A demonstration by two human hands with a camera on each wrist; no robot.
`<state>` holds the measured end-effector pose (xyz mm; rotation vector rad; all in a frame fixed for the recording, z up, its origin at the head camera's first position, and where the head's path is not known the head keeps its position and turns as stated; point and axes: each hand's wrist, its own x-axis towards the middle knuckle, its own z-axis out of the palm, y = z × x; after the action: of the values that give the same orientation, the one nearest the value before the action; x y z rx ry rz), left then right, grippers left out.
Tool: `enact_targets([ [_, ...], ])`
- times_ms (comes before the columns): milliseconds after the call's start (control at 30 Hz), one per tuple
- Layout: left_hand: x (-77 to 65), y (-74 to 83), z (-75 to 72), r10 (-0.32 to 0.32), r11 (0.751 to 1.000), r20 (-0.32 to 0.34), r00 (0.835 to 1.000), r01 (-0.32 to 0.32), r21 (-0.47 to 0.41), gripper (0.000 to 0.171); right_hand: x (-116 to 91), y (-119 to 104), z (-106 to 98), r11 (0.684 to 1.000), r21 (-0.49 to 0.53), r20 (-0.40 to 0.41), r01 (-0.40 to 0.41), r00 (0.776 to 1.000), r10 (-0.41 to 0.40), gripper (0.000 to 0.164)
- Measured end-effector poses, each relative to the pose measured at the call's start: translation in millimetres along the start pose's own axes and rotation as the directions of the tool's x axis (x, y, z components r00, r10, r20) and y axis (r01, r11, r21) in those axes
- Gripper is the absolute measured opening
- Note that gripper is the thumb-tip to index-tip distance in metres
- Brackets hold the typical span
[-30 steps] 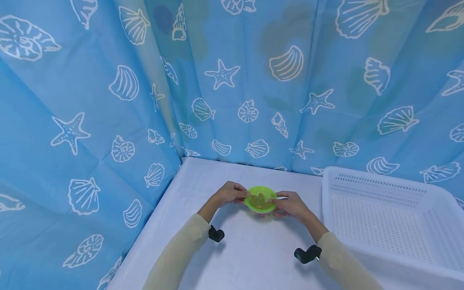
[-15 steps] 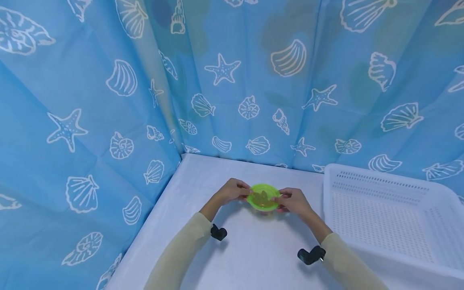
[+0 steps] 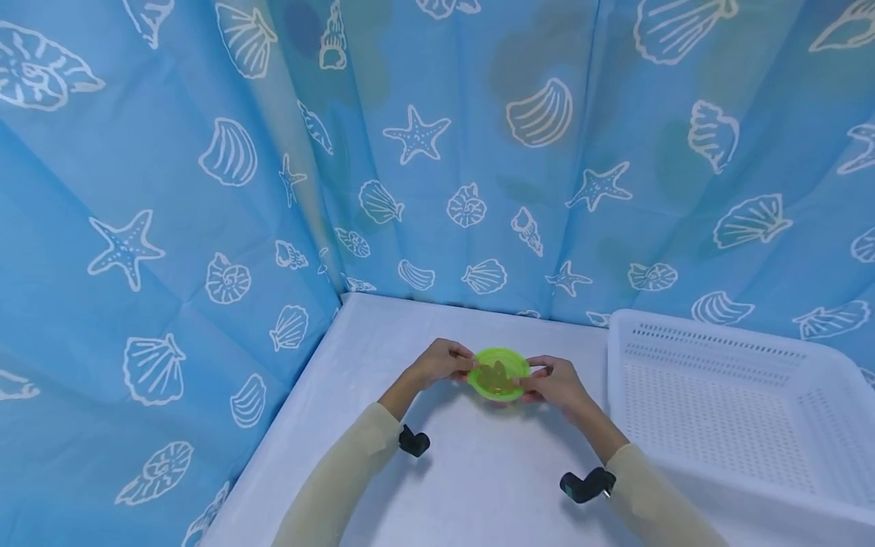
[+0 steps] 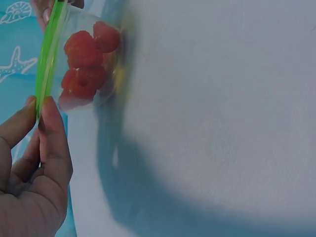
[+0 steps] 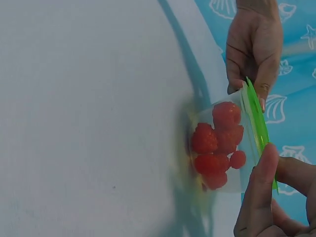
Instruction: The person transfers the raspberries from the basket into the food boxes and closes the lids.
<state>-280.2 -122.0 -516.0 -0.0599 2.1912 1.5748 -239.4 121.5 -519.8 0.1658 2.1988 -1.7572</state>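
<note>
A small clear container (image 5: 237,182) with a bright green lid (image 3: 500,361) is held between both hands, close over the white table. Through its side in both wrist views I see several raspberries (image 4: 84,52). My left hand (image 3: 437,362) pinches the left edge of the lid, thumb on top and fingers under the rim. On the opposite edge my right hand (image 3: 557,386) grips the rim the same way. The green lid lies across the container's mouth, and the berries show dimly through it in the head view.
A large white perforated plastic basket (image 3: 615,395) stands at the right on the white-covered table (image 3: 465,486). Blue curtains (image 3: 437,190) with white shell and starfish prints rise behind the table and along its left side.
Both hands and the lidded container have shifted slightly to the right in the head view since one second ago. Over the last half second they stay nearly still, both keeping hold of the rim.
</note>
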Motion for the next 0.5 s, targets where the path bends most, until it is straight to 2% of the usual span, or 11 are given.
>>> enact_targets([
  [133,0.0,-1.2,1.4,-0.017,1.000,-0.024,1.000,0.017,-0.008,0.023,2.3,4.6,0.4,0.992,0.105,0.005,-0.069,0.998,0.069,0.059],
  [333,0.8,-4.5,1.7,-0.048,0.998,-0.010,0.999,0.048,-0.034,0.025,2.9,13.5,-0.3,0.941,0.306,0.028,-0.148,0.989,0.146,0.052],
  [500,1.3,-2.6,2.0,-0.044,0.997,-0.009,0.999,0.043,-0.065,0.024,2.7,12.2,1.0,0.920,0.352,0.009,-0.171,0.984,0.179,0.045],
])
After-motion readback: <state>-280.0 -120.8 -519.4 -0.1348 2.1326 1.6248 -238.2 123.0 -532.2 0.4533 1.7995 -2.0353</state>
